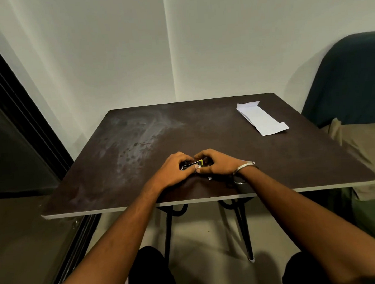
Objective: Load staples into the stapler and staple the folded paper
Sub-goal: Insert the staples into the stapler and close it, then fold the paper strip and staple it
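Both hands, the left hand [176,169] and the right hand [216,163], pinch together a small black and yellow box [193,164] near the front edge of the brown table [225,144], while the folded paper [261,118] lies well apart at two o'clock.

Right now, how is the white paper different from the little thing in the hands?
The folded paper is white and lies flat, alone, at the table's far right corner; the small object is dark with a yellow bit and sits near the front edge. Nothing touches the paper, while the left hand and right hand both close around the object. The paper shows fully; the object is mostly hidden. Both are over the same brown table.
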